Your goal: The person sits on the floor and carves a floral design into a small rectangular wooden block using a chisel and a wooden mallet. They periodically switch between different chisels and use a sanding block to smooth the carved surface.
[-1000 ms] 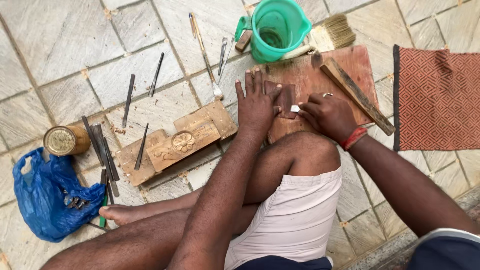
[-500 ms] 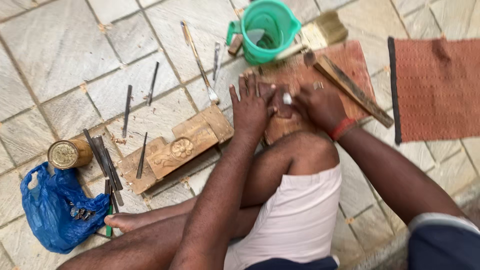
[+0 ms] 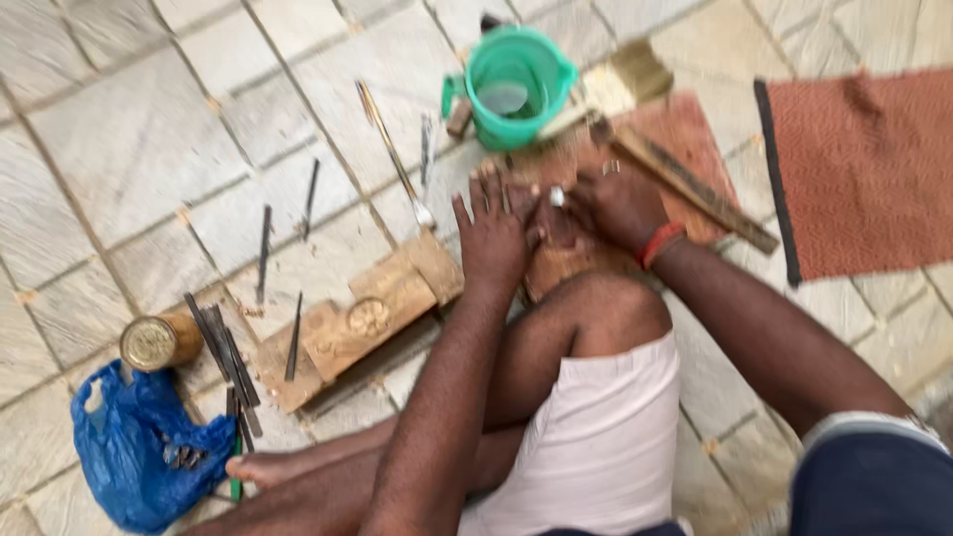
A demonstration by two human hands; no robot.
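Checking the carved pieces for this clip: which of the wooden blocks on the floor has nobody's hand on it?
The long carved block, left of the knee. The left hand and right hand rest on the other wooden piece.

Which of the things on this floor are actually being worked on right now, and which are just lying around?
In use:
left hand, flat on the wooden piece
right hand, on the same piece, small pale object at the fingers

Lying about:
green jug
carved block
loose metal tools
tin can
blue bag
red mat

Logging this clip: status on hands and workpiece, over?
Left hand flat, fingers spread, on wooden piece. Right hand pinching small pale object over it. Raised knee crowds the near side.
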